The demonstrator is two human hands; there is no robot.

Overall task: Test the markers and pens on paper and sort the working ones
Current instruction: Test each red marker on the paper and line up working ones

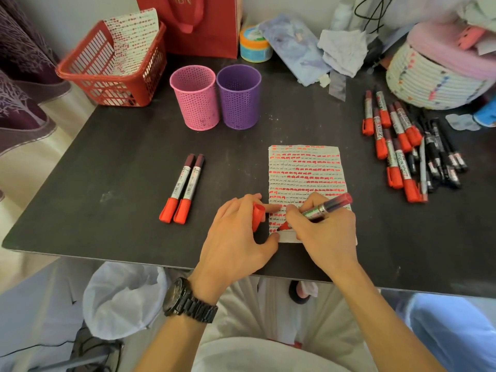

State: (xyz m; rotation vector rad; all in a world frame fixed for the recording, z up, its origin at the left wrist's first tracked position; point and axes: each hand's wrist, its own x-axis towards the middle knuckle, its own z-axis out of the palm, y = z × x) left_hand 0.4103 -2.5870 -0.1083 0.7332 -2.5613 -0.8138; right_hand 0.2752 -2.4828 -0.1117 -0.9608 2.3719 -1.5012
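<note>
— Where is the marker under test found?
— A red marker (323,208) is grasped in the grip of the right hand (324,234), the fingers curled round its barrel. Its tip is set on the lower left part of the sheet of paper (306,167), and its dark rear end is tilted up to the right.
— And the other grip?
— A red cap (258,216) is pinched among the fingers of the left hand (236,234), whose fingertips are laid on the paper's left edge. A dark wristwatch (188,299) is worn on that wrist.
— How is the paper placed?
— It is laid flat on the dark tabletop (107,157), near the front edge and a little right of the middle. It is covered with rows of red dashes and thin dark scribbles, and a bare strip is left at the bottom.
— What else is laid out?
— Two capped markers (182,189) are laid side by side, touching, left of the paper, red caps toward the front edge. Near the right edge a heap of red markers (394,138) is seen, with black pens (442,151) piled just beside it. A pink mesh cup (194,98) and a purple mesh cup (239,96) are stood upright just beside each other, toward the back. At the back left corner a red basket (107,76) is set, with another marked sheet (131,36) propped in it. A woven basket (429,76) is placed at the back right corner
</note>
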